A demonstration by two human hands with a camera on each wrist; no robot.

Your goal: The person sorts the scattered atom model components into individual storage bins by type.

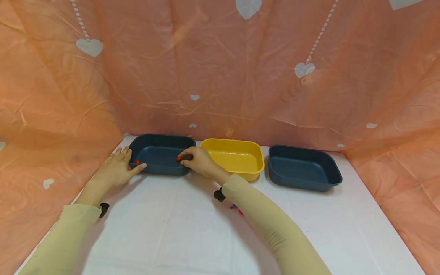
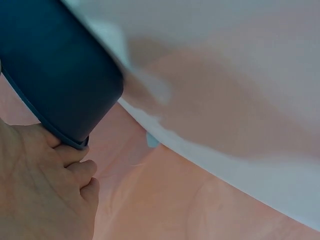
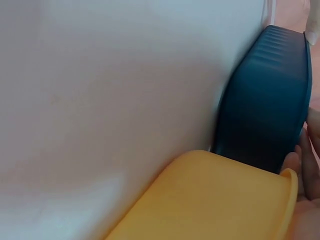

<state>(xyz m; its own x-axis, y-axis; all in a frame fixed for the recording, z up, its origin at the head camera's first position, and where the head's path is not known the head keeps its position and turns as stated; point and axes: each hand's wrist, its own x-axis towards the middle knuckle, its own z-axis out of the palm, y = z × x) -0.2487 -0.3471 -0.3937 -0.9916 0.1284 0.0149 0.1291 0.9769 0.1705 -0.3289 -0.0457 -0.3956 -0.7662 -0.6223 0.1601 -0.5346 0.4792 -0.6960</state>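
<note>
My left hand (image 1: 115, 170) rests at the left end of a dark blue tray (image 1: 161, 170), fingers along its end rim and thumb lying toward the front edge. In the left wrist view, the fingers touch the tray's rim (image 2: 65, 140). Over the right end of the same tray, my right hand (image 1: 203, 161) pinches a small round red object (image 1: 179, 159) between thumb and fingers. Another small red object (image 1: 137, 161) lies inside the tray near the left thumb. In the right wrist view the pinched object is hidden behind the trays.
A yellow tray (image 1: 232, 141) stands right beside the blue one, partly beneath my right wrist. Farther right is a second dark blue tray (image 1: 302, 183). A small purple and pink item (image 1: 241, 212) shows on the white tabletop (image 1: 185, 229) beside my right forearm. Orange cloth hangs behind.
</note>
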